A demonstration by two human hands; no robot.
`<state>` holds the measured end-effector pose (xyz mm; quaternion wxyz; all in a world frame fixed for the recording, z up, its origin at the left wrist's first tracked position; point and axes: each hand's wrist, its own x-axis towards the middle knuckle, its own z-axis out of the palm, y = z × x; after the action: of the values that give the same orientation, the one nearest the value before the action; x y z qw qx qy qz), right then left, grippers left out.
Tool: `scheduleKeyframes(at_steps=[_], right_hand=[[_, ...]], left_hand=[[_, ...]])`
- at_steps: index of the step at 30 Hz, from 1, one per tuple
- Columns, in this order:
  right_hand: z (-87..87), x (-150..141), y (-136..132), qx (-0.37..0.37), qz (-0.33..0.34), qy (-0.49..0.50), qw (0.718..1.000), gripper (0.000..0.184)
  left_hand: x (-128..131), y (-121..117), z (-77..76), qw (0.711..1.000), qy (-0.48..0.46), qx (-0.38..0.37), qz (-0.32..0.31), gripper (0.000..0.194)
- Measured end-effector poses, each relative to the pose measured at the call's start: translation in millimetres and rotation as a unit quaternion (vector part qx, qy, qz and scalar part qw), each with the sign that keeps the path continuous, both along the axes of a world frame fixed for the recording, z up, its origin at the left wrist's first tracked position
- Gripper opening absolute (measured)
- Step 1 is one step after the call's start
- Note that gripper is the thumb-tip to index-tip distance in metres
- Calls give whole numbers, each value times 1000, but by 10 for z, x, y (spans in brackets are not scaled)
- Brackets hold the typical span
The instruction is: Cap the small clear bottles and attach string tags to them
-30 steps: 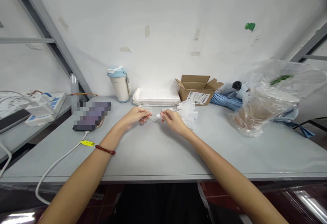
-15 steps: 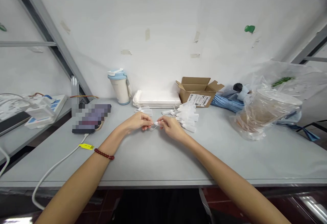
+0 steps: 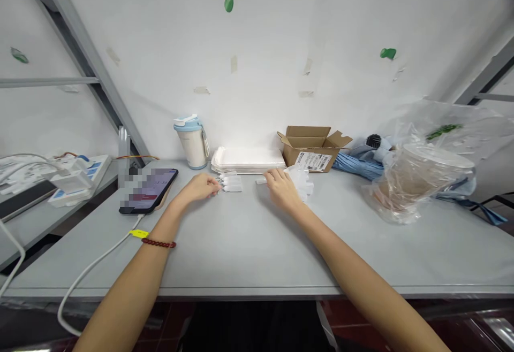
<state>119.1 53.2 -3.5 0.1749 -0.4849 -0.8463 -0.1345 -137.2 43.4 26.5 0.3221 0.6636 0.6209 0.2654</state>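
Observation:
My left hand (image 3: 201, 186) rests at the left end of a short row of small translucent white plastic pieces (image 3: 232, 182) with narrow ends. Its thumb and fingers are closed at the narrow end of the front piece. To the right, my right hand (image 3: 281, 187) bends its fingers down over the left side of a loose pile of similar white pieces (image 3: 302, 182). One slim white piece (image 3: 261, 181) pokes out left of its fingertips. What those fingers grip, if anything, is hidden beneath the hand.
Behind the hands lie a stack of white flat packets (image 3: 249, 160) and an open cardboard box (image 3: 309, 148). A tumbler (image 3: 191, 142) and a charging phone (image 3: 148, 190) are on the left. Rightward are a blue folded umbrella (image 3: 357, 165) and a plastic-bagged container (image 3: 421, 181).
My hands, together at a small white piece before, have moved apart. The left went to the left row, which now shows more pieces; the right moved onto the pile.

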Motion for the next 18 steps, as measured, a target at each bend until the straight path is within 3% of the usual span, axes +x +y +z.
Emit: scheduleKeyframes(at_steps=[4,8,18], right_hand=[[-66,-94,9,20,24,-57,998,46],[-159,-115,11,-24,26,-63,997,52],[-153,-111,-23,-38,25,-76,996,46]], left_hand=[[69,24,-68,998,32,59,7,17],[201,11,-150,994,66,93,-7,23],[299,39,-305,985,119,126,1,23]])
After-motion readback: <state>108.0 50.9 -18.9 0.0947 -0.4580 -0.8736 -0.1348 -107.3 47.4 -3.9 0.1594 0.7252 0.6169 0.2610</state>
